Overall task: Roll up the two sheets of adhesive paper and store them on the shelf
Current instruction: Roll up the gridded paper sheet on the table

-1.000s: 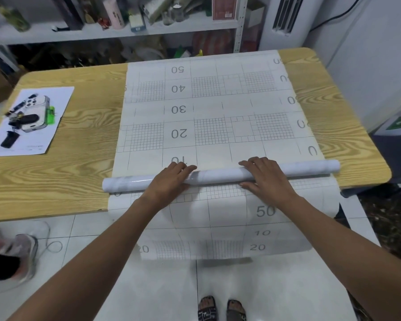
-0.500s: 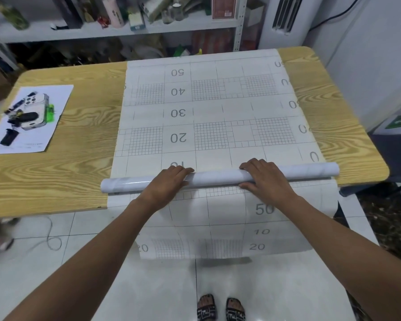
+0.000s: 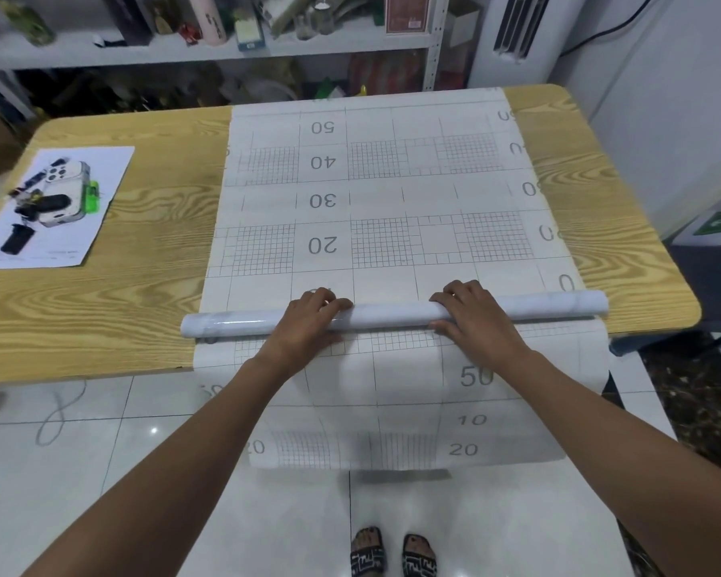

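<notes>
Adhesive paper roll (image 3: 392,315) lay crosswise on the surface (image 3: 150,251), close to the near edge, its ends reaching past both hands. Left hand (image 3: 309,322) sat on the roll left of middle, fingers curled over the top, thumb on the near side. Right hand (image 3: 477,316) sat right of middle, fingers likewise curled over the roll, thumb tucked against its near side. The hands were well apart, both clamped on the roll. Beyond the roll, the flat gridded sheet (image 3: 392,202) stretched to the far edge of the surface, printed numbers 20 to 50 upside down to me. On my side of the roll, gridded paper (image 3: 392,389) hung off the near edge toward the floor (image 3: 101,472), its lower end curling; I could not tell whether it was one with the flat sheet or a second one. Far left on the surface was a white page (image 3: 101,226) carrying a phone (image 3: 65,189), a green item (image 3: 91,197) and a small black item (image 3: 16,239). Behind the surface stood the shelf (image 3: 142,52), crowded with bottles and boxes. My sandalled feet (image 3: 367,553) showed below on the tiles.
</notes>
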The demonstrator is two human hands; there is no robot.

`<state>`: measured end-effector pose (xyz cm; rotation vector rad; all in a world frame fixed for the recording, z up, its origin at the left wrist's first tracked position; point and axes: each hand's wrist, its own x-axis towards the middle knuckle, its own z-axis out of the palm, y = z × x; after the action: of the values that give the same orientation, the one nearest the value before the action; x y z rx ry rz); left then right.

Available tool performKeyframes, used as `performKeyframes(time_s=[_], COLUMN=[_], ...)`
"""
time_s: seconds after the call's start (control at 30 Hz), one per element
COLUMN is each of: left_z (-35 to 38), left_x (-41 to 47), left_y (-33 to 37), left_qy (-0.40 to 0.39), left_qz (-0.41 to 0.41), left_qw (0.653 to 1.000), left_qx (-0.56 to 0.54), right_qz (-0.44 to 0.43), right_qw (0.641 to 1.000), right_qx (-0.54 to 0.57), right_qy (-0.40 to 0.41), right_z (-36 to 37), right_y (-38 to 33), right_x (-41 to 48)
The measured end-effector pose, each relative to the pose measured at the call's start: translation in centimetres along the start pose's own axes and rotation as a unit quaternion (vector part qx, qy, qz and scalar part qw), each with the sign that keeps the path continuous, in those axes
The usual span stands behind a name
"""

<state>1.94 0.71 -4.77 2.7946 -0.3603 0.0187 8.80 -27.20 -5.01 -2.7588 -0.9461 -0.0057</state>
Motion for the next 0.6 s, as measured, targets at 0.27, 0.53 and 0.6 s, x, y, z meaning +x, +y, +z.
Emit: performKeyframes(time_s=[0.27, 0.53, 0.6], left_z=[0.01, -0.27, -0.08], left_x=[0.86, 0.36, 0.49], left_y=[-0.34, -0.02, 0.03], left_qy=[-0.011, 0.005, 0.003], left_qz=[-0.014, -0.022, -0.046], left_qw=[1.0, 0.999, 0.999], left_qx=[0.006, 0.022, 0.013], right_qz=[0.013, 0.02, 0.021], right_qw=[1.0, 1.0, 1.0], right_qx=[-0.006, 0.007, 0.008], right_qy=[-0.003, 0.002, 0.0], right_z=[0.01, 0.03, -0.03], right_y=[-0.1, -0.25, -0.25], right_x=[0.41, 0.15, 0.2])
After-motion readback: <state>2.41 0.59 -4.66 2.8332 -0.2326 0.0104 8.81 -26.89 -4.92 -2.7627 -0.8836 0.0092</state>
